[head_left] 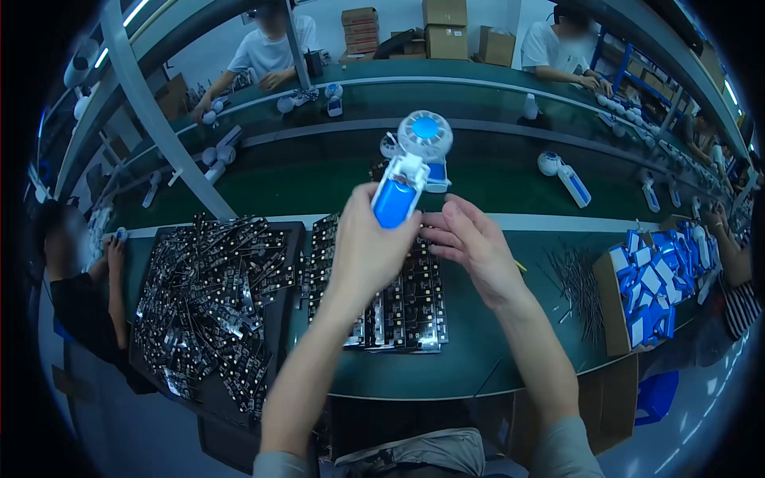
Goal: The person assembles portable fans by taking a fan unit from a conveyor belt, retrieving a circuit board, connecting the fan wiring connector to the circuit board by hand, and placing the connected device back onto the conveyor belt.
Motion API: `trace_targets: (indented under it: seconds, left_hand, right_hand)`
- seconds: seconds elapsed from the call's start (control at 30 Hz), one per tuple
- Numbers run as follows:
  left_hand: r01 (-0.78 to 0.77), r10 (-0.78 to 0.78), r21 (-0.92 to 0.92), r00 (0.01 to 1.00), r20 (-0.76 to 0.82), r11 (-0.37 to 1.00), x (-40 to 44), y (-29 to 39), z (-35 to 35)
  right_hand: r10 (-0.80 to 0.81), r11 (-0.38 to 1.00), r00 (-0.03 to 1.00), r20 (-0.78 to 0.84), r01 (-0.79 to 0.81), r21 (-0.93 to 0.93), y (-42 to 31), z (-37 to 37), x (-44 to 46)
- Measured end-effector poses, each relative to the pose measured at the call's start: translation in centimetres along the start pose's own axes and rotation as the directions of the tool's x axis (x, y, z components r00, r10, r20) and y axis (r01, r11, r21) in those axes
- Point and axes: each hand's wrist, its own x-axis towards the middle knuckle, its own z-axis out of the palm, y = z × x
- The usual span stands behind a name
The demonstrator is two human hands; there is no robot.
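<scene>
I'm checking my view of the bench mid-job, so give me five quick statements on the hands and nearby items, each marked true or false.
1. The left hand holds a white-and-blue device. True.
2. The right hand is clenched around a cable. False: it is open, with nothing seen in its grip.
3. A black tray of jumbled circuit boards sits to the left of the hands. True.
4. The cardboard box on the right is filled with circuit boards. False: it holds blue-and-white parts.
5. Thin dark strands lie on the bench, just left of that box. True.
</scene>
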Motion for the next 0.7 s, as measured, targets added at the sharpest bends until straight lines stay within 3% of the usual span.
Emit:
trace_targets:
  seconds: [0.03, 0.07, 0.1, 0.13, 0.17, 0.2, 0.37, 0.43, 0.5, 0.7]
  left_hand:
    - [0.040, -0.039, -0.107, 0.999, 0.016, 0.993, -3.3, 1.8, 0.0]
    - [0.057, -0.050, -0.188, 0.998, 0.044, 0.981, -6.3, 2.8, 0.3]
    - [0.083, -0.063, -0.211, 0.993, 0.100, 0.974, -9.1, 2.8, 0.9]
    - [0.042, 0.008, -0.279, 0.985, 0.174, 0.960, -11.6, 2.3, 1.4]
    - [0.008, 0.082, -0.347, 0.967, 0.242, 0.938, -13.6, 1.7, 1.9]
    - [0.117, 0.041, -0.391, 0.927, 0.373, 0.913, -15.0, 2.0, 1.3]
    - [0.014, 0.189, -0.514, 0.921, 0.341, 0.858, -16.3, 1.0, 5.4]
    - [0.015, 0.191, -0.549, 0.930, 0.315, 0.835, -15.8, 1.3, 7.5]
    - [-0.222, 0.362, -0.462, 0.901, 0.240, 0.858, -15.4, 0.7, 8.8]
    - [-0.281, 0.370, -0.359, 0.905, 0.208, 0.890, -16.2, 0.2, 9.2]
  right_hand:
    - [-0.013, 0.991, 1.000, 0.023, 0.009, 0.136, 0.3, 0.1, -1.3]
    - [-0.037, 0.987, 0.999, 0.031, 0.031, 0.158, 0.7, -0.3, -2.8]
    - [-0.142, 0.982, 0.989, -0.030, 0.144, 0.119, 2.0, -0.3, -4.9]
    - [-0.273, 0.959, 0.959, -0.074, 0.278, 0.059, 3.0, -0.5, -6.7]
    - [-0.305, 0.949, 0.939, -0.155, 0.313, 0.028, 4.4, -1.6, -8.5]
    - [-0.249, 0.966, 0.953, -0.174, 0.258, 0.026, 5.1, -3.1, -10.3]
    - [0.048, 0.998, 0.943, -0.329, -0.059, -0.021, 6.2, -8.6, -15.5]
    - [0.054, 0.989, 0.937, -0.346, -0.098, -0.110, 6.5, -9.6, -16.1]
    - [0.066, 0.970, 0.937, -0.343, -0.141, -0.197, 6.6, -10.4, -16.3]
    - [0.085, 0.918, 0.941, -0.328, -0.202, -0.340, 6.1, -10.1, -15.4]
